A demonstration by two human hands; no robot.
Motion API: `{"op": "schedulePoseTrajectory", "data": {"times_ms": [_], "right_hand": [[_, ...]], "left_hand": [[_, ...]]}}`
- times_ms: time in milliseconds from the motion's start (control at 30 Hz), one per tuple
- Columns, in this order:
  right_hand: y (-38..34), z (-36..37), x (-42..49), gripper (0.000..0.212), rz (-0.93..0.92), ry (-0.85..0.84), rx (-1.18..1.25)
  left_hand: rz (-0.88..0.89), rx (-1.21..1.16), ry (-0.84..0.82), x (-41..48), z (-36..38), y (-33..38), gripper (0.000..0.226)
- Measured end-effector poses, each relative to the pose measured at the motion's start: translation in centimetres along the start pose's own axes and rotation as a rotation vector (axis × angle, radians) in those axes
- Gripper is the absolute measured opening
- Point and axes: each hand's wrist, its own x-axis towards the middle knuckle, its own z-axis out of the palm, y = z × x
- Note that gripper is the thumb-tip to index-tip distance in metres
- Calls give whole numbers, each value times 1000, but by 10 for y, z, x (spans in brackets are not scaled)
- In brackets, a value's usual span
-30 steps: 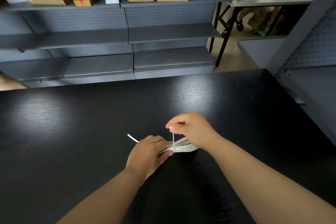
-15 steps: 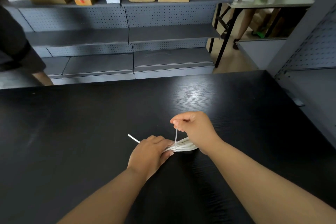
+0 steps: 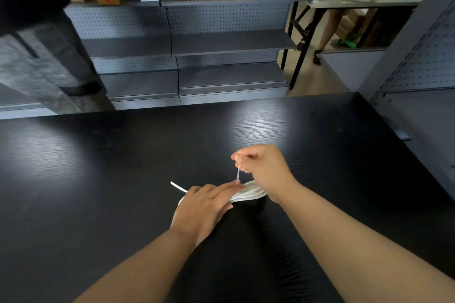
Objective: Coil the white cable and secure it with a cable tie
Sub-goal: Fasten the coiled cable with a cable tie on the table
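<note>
You are at the cinching step. Your right hand pinches the tail of the cable tie, which stands nearly upright from the white cable. Your left hand lies flat, fingers straight, pressing the coil onto the black table, about mid-width and nearer its near edge. The flattened coil's long axis runs left to right, and its loose end points far-left. Next, I judge, draw the tail until the loop bites, keeping the strands bunched.

The surface under the hands is black wood grain with a soft sheen. The cable looks like smooth white plastic. Beyond the hands stand matt grey perforated metal shelves.
</note>
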Motion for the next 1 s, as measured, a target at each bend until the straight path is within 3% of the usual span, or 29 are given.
{"op": "schedulePoseTrajectory", "data": {"times_ms": [600, 767, 1000], "right_hand": [[-7, 5, 9, 17, -45, -2, -18], [-8, -10, 8, 24, -23, -127, -48], [39, -32, 0, 67, 7, -408, -733]], "left_hand": [[-2, -24, -46, 1, 1, -4, 33], [53, -16, -77, 0, -4, -6, 34], [111, 25, -85, -6, -16, -20, 34]]}}
